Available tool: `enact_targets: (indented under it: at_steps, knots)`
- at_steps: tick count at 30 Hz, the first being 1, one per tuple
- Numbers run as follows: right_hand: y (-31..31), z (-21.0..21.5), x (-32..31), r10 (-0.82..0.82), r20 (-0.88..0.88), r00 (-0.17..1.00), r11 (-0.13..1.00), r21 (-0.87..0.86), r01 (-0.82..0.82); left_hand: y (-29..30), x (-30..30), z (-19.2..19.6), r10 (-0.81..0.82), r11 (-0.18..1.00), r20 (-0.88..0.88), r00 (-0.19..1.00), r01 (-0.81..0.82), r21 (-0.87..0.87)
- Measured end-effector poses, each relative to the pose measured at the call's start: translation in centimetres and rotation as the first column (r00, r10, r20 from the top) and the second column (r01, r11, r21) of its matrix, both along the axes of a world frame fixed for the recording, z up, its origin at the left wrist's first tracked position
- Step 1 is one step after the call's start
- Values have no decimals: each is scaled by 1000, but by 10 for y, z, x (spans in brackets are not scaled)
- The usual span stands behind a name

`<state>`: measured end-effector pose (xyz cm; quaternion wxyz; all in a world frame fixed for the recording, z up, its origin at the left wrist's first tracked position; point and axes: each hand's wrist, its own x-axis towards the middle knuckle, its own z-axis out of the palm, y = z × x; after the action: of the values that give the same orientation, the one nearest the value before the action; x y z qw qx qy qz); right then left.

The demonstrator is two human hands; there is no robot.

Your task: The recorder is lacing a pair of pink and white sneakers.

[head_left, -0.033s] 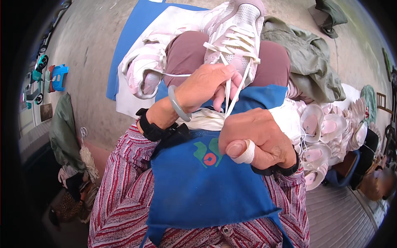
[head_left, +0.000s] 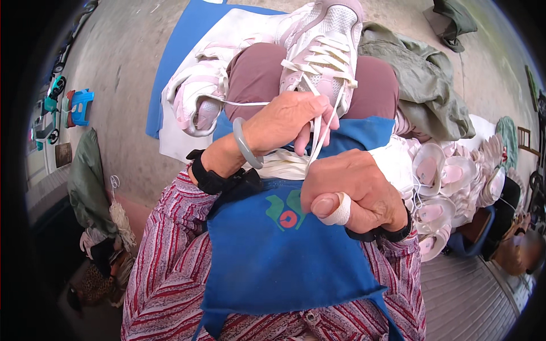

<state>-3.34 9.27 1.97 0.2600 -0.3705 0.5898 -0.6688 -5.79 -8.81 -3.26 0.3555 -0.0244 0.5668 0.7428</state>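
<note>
A pale pink and white sneaker (head_left: 323,65) rests sole-down across my knees, its toe toward me. White shoelaces (head_left: 318,133) criss-cross its front, and their two ends run taut toward my lap. Curled around these strands just below the shoe is my left hand (head_left: 287,122), a grey bangle on its wrist. Closer to me, my right hand (head_left: 355,190) is closed on the same laces, its thumb wrapped in white tape. A bundle of white laces (head_left: 278,163) lies at the top of my blue apron (head_left: 284,256), partly hidden behind my hands.
A second pale sneaker (head_left: 199,105) lies on its side at the left, a lace trailing from it. Many pinkish shoes (head_left: 435,193) are stacked at the right. Grey-green cloth (head_left: 412,85) lies beyond my right knee. A blue plastic stool (head_left: 82,107) stands far left.
My left hand has shifted very slightly right and toward me along the laces. My right hand and the sneaker look the same.
</note>
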Motion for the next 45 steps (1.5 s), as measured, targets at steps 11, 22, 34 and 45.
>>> enact_targets:
  at_steps: [11, 22, 34, 45]
  knots:
    - [-2, -2, 3, 31, -44, 999, 999, 41, -29, 11, 11, -8, -449, 893, -616, 647, 353, -280]
    - [-15, -1, 6, 71, -84, 994, 995, 79, -64, -6, 10, -1, -60, 993, 153, 986, 42, 114]
    - [-36, 10, 14, 132, -143, 981, 980, -127, -151, -23, -10, 11, 89, 781, -681, 727, -476, -405]
    - [-10, 32, 6, 340, -1, 940, 799, -527, -290, -31, -29, -19, -101, 802, -742, 663, -386, -455]
